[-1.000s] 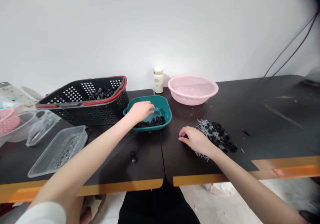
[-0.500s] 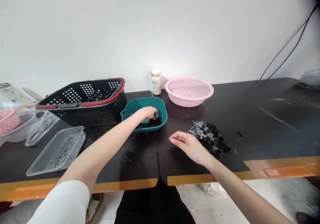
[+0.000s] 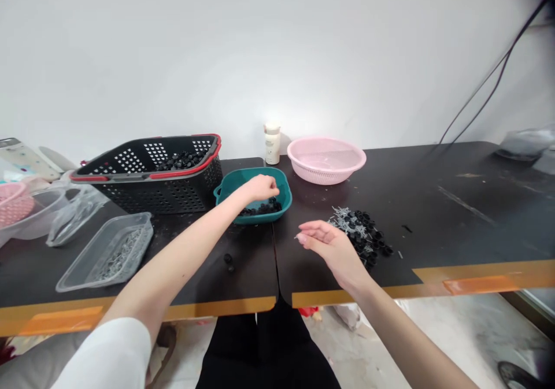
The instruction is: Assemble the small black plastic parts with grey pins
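My left hand (image 3: 261,187) is over the teal basin (image 3: 284,201), its fingers closed; whatever they hold, if anything, is hidden. Black pieces (image 3: 265,206) lie in the basin beneath it. My right hand (image 3: 323,241) is pinched above the table, left of a pile of silvery screws (image 3: 346,220) and black caps (image 3: 368,241). A tiny light sliver shows at its fingertips, too small to make out. Two small black caps (image 3: 228,261) sit on the table in front of the basin.
A black basket (image 3: 173,195) with a red-edged rim holds black pieces. Left of centre lies a clear tray (image 3: 78,273) with screws. A white bottle (image 3: 272,145) and a pink basket (image 3: 327,175) stand near the wall. Plastic bags (image 3: 71,215) are at far left.
My left hand has risen a little from the pieces in the teal basin. My right hand remains beside the pile, its fingers slightly shifted. The view has moved slightly.
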`<state>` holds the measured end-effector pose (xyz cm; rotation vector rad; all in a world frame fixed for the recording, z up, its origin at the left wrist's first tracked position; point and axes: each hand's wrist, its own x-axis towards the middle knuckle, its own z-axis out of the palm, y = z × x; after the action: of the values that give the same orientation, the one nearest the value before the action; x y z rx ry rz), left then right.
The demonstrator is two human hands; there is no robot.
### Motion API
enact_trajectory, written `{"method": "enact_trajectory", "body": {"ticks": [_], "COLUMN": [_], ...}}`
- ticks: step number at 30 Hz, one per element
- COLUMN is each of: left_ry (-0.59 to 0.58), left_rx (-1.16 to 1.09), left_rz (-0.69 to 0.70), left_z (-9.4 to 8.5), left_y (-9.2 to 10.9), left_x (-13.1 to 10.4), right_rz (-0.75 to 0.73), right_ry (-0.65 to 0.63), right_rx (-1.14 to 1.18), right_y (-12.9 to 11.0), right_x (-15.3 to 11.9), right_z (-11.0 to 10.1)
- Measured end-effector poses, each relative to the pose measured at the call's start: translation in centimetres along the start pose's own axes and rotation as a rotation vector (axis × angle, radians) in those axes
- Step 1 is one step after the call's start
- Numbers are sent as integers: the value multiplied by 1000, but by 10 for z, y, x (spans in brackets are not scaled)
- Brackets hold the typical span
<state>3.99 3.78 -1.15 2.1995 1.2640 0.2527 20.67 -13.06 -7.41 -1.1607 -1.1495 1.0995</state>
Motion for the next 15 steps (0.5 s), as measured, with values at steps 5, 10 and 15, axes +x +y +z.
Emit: {"method": "enact_trajectory", "body": {"ticks": [5,10,15], "left_ry": [89,117,163], "left_rx": [-485,-1056,-1554], "left_rz": [168,187,71], "left_z": [8,54,77], "left_y": [17,31,30], "left_x": [-84,-163,-193], "right_rz": [-246,-598,-639], "right_ry": [239,283,165], "right_rx": [100,96,-52], "right_y": [-19,-34,-23], "right_x": [-22,-49,-61], "right_z": [9,48,75]}}
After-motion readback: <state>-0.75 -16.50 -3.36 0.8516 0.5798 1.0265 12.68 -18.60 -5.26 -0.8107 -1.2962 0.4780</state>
